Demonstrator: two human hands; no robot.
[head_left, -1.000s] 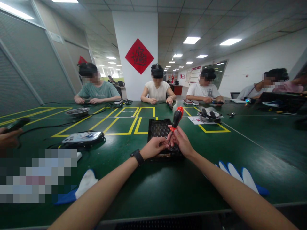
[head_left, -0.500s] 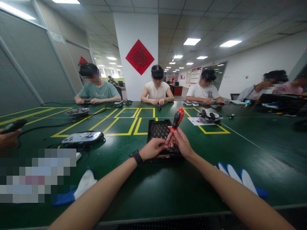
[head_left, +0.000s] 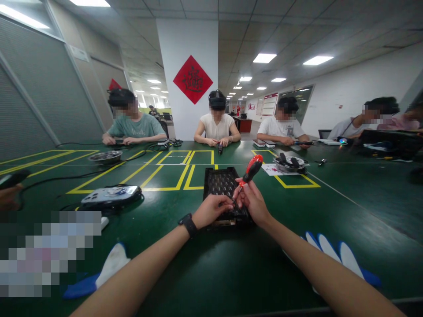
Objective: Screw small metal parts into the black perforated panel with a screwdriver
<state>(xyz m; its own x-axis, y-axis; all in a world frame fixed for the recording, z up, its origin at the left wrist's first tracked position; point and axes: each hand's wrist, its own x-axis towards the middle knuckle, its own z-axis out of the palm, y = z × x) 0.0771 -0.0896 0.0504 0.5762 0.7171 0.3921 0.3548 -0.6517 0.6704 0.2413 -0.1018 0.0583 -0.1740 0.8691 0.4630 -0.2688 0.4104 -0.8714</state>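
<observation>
My right hand (head_left: 256, 204) is closed round a screwdriver (head_left: 253, 169) with a red and black handle. The handle leans up and to the right, and the thin shaft points down between my hands. Close to the tip, the fingers of my left hand (head_left: 213, 209) are pinched together; whatever they hold is too small to make out. Both hands are over the near part of a black plastic case (head_left: 220, 181) with a grid-patterned inside. My fingers hide where the tip ends.
Blue and white gloves (head_left: 114, 264) lie by both forearms. A cased device (head_left: 110, 196) with cables is at left, a metal bowl (head_left: 105, 157) beyond it. At right stands another bowl (head_left: 291, 165) with black items. Several people sit around the green table (head_left: 178, 259); someone's hand (head_left: 9, 197) shows at far left.
The screwdriver handle has tipped further to the right and a little lower, with my right hand turning along. My left hand keeps its pinch near the tip. The view has shifted slightly.
</observation>
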